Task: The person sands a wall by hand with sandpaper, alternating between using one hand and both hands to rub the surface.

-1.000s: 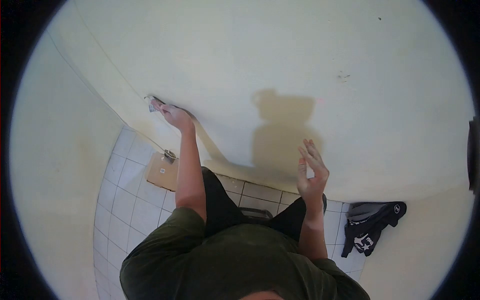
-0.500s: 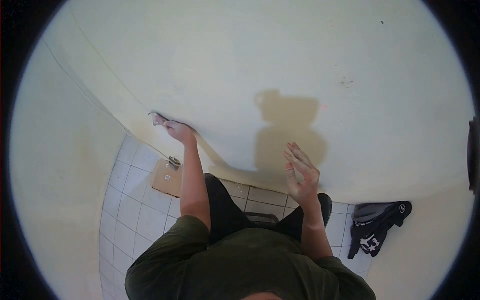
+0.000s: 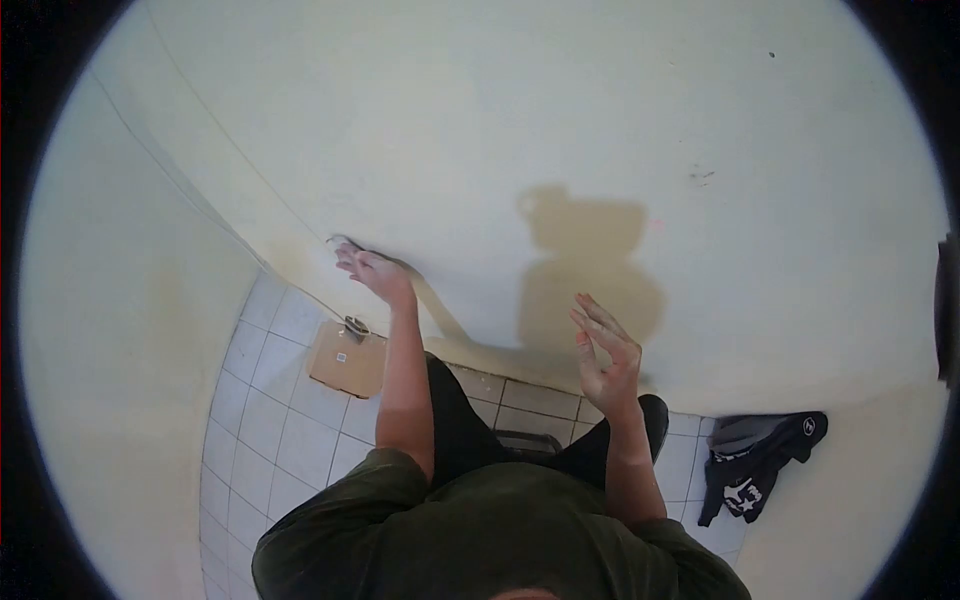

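Observation:
My left hand [image 3: 378,275] is raised at the cream wall [image 3: 450,130], left of centre, its fingers bent around a small pale, greyish piece [image 3: 343,242] that lies against the wall. The fingers partly hide this piece, and what it is cannot be made out. In front of the wall, right of centre, my right hand [image 3: 607,365] is held up with nothing in it. Its fingers point upward, the thumb stands apart from them, and the skin looks dusty.
A cardboard box [image 3: 345,362] rests on the tiled floor [image 3: 305,440] at the left, with a cable [image 3: 300,287] along the wall above it. Dark clothing [image 3: 752,465] lies at the lower right. My knees are close to the wall.
My left hand has shifted right and slightly down along the wall, with its fingers more spread. The pale piece has moved with it. My right hand has barely moved.

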Demonstrator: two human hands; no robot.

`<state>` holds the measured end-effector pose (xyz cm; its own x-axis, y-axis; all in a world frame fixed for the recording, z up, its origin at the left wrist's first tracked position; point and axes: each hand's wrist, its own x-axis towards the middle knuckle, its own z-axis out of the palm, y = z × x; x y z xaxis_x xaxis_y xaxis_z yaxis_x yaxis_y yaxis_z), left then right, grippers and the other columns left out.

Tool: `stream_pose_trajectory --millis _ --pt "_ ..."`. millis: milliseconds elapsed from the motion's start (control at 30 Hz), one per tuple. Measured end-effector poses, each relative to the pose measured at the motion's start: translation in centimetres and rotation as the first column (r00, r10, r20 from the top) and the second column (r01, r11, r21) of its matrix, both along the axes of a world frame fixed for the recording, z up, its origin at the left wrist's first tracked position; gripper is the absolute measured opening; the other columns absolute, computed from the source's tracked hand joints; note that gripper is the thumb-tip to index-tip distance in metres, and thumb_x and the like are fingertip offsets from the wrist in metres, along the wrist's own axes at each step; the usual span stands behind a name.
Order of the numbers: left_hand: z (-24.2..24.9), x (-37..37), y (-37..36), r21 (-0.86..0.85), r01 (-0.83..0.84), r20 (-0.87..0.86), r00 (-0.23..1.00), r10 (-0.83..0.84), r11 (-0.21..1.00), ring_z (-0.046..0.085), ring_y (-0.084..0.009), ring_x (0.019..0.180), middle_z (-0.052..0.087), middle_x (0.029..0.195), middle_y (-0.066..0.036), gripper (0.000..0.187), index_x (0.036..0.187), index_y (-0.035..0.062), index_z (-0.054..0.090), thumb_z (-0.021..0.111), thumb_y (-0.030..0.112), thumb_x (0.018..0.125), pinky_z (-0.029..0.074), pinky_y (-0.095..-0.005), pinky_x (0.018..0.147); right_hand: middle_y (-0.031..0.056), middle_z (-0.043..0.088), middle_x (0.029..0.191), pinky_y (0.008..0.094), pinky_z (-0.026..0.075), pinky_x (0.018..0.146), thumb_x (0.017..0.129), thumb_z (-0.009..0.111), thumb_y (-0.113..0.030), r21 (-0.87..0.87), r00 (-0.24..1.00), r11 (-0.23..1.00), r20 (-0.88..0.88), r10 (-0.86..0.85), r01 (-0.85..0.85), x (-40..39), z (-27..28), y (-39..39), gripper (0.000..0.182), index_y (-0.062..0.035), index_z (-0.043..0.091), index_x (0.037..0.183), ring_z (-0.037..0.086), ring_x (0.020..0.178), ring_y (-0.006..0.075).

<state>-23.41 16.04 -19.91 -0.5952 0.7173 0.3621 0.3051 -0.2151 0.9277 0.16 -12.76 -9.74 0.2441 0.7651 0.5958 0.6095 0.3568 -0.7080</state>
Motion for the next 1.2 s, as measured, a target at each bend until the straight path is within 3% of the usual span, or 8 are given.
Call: stream_pose_trajectory --millis 167,233,467,633,700,900,1000,1200 --pt "3.6 5.9 -4.2 0.546 0.458 -0.519 0.842 -0.146 0.702 0.017 -0.0401 0.153 0.031 0.162 -0.021 0.062 0.151 -0.0013 0.04 0.05 0.014 0.092 0.01 -0.0578 0.123 0.0207 0.067 0.128 0.0423 0.047 0.106 0.092 0.065 -0.002 -0.033 0.999 0.999 -0.039 -0.021 0.02 0.2 -0.9 0.7 0.026 -0.0024 0.073 0.117 0.061 0.126 0.0351" --pt "2.8 6.2 -7.6 -0.03 0.821 -0.958 0.139 -0.252 0.569 0.028 -0.0373 0.151 0.04 0.155 -0.023 0.058 0.138 -0.0001 0.055 0.058 0.012 0.08 0.014 -0.0574 0.123 0.0209 0.067 0.128 0.0421 0.047 0.106 0.092 0.065 -0.003 -0.017 0.998 1.0 -0.056 -0.006 0.005 -0.3 -0.5 0.6 0.026 -0.0022 0.073 0.116 0.061 0.125 0.0351" --pt "2.6 1.5 0.7 0.462 0.151 -0.085 0.988 -0.126 0.874 0.026 -0.0339 0.151 0.034 0.158 -0.025 0.05 0.145 -0.0123 0.039 0.036 0.011 0.102 0.015 -0.0477 0.125 0.021 0.067 0.127 0.0413 0.048 0.105 0.092 0.064 -0.001 0.009 0.998 1.0 -0.063 0.027 -0.026 -0.4 -0.3 0.7 0.026 -0.0018 0.073 0.116 0.063 0.123 0.035" --pt "2.6 4.6 -1.2 0.593 0.381 -0.457 0.885 -0.093 0.709 0.018 -0.0347 0.154 0.026 0.163 -0.024 0.059 0.153 -0.0117 0.026 0.036 0.013 0.101 0.01 -0.0491 0.125 0.0217 0.068 0.125 0.0408 0.048 0.104 0.092 0.063 -0.001 -0.037 0.995 0.999 -0.097 0.002 -0.006 -0.3 -0.7 0.5 0.026 -0.0015 0.073 0.116 0.065 0.121 0.0342" --pt "3.0 3.2 -3.1 0.321 0.721 -0.946 0.279 0.167 0.614 0.015 -0.0369 0.154 0.028 0.162 -0.024 0.063 0.153 -0.0105 0.027 0.04 0.013 0.096 0.007 -0.0531 0.124 0.0217 0.069 0.124 0.0404 0.049 0.103 0.092 0.064 0.0 0.017 0.995 0.999 -0.096 0.029 -0.027 -0.3 -1.0 0.9 0.027 -0.0019 0.073 0.116 0.065 0.12 0.0339" --pt "4.7 1.5 2.7 0.499 -0.013 0.095 0.995 -0.04 0.866 0.023 -0.0415 0.151 0.033 0.159 -0.026 0.062 0.149 -0.0101 0.037 0.041 0.01 0.091 0.006 -0.0559 0.123 0.0213 0.069 0.123 0.0395 0.05 0.101 0.09 0.064 0.002 0.02 0.995 1.0 -0.096 0.005 -0.004 -0.9 -0.1 0.7 0.027 -0.0016 0.073 0.115 0.066 0.118 0.0337" --pt "6.0 3.5 -1.3 0.519 0.383 -0.577 0.817 -0.018 0.765 0.025 -0.04 0.151 0.031 0.16 -0.026 0.058 0.15 -0.0117 0.034 0.036 0.009 0.096 0.012 -0.0527 0.124 0.0213 0.07 0.122 0.0392 0.051 0.101 0.09 0.064 0.003 -0.008 0.993 0.999 -0.106 0.046 -0.047 -1.5 -0.5 1.1 0.027 -0.0006 0.073 0.115 0.066 0.119 0.0332" --pt "5.0 -2.1 4.2 0.456 0.073 -0.113 0.993 -0.023 0.887 0.021 -0.0396 0.152 0.028 0.161 -0.026 0.054 0.147 -0.0153 0.034 0.032 -0.002 0.095 0.014 -0.0466 0.125 0.02 0.07 0.122 0.0393 0.051 0.101 0.09 0.064 0.003 0.068 0.986 0.995 -0.143 0.081 -0.072 -2.1 -0.7 1.4 0.026 -0.0017 0.073 0.114 0.066 0.118 0.0324"
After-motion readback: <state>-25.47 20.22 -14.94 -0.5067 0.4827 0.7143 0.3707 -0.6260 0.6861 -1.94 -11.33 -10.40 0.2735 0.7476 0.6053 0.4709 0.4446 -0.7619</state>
